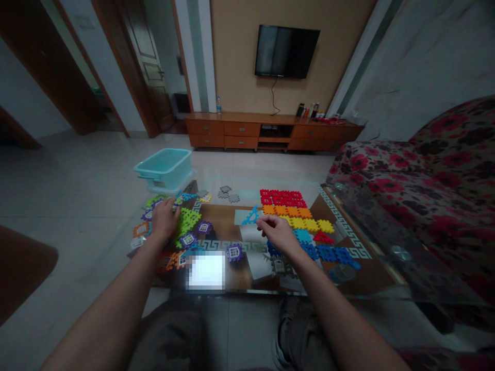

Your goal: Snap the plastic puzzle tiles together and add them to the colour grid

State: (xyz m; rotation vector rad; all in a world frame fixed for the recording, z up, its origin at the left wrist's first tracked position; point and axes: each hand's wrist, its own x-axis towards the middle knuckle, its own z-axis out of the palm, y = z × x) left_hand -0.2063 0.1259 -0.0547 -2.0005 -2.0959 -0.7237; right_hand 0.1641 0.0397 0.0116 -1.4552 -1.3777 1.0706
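Note:
Between the thumb and fingers of my right hand (pixel 276 230) is the corner of a light blue triangular interlocking tile (pixel 252 215). The tile is over the middle of the glass table, left of the sorted tiles. My left hand (pixel 165 219) reaches down into a loose heap at the table's left, with its fingers bent beside the lime green tiles (pixel 189 220). Whatever it may hold is hidden. Around it lie purple window tiles (pixel 188 240), an orange tile (pixel 142 229) and a few light blue pieces (pixel 186 196).
Rows of red tiles (pixel 283 198), orange tiles (pixel 286 211), yellow tiles (pixel 309 224) and dark blue tiles (pixel 334 254) lie right. Grey tiles (pixel 233 198) are at the back. A turquoise basin (pixel 170 172) stands far left; a bottle (pixel 344 273) lies front right.

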